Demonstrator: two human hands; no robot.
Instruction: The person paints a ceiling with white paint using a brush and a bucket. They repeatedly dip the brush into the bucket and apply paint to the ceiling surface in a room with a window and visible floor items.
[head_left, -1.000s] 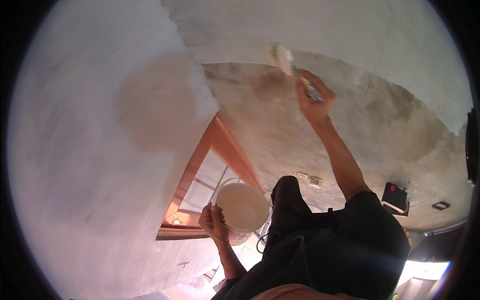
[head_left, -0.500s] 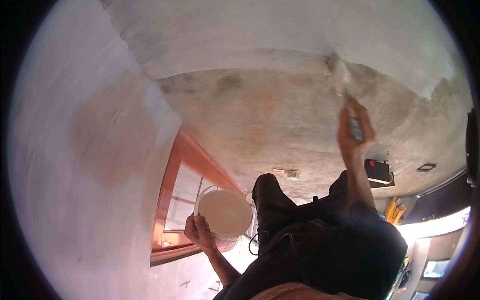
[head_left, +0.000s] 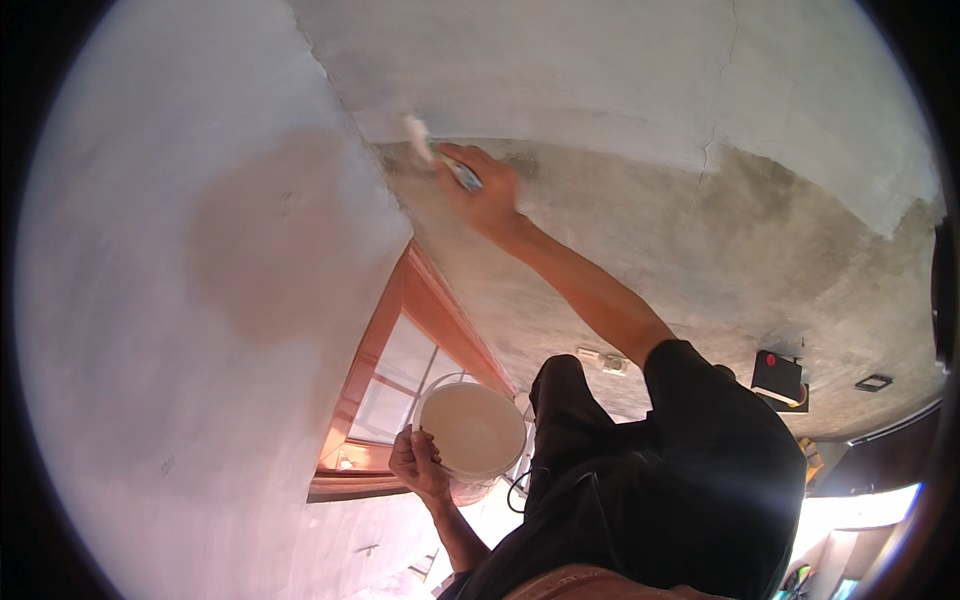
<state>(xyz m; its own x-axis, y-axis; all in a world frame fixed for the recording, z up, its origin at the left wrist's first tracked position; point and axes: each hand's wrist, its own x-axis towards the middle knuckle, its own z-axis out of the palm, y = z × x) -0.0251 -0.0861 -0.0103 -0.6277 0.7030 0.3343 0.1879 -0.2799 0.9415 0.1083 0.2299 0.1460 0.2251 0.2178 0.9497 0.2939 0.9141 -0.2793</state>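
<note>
Though apart, left hand (head_left: 420, 465) closed on bucket (head_left: 479, 474), right hand (head_left: 488, 197) on brush (head_left: 419, 143).

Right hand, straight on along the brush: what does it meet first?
Ahead of the right hand, beyond the brush it holds, the first thing looks to be the pale left wall, near the corner. Depth is unclear; the bristles may be touching the facing wall.

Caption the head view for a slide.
Right hand holds a brush near the wall corner; left hand grips a pale bucket.
</note>
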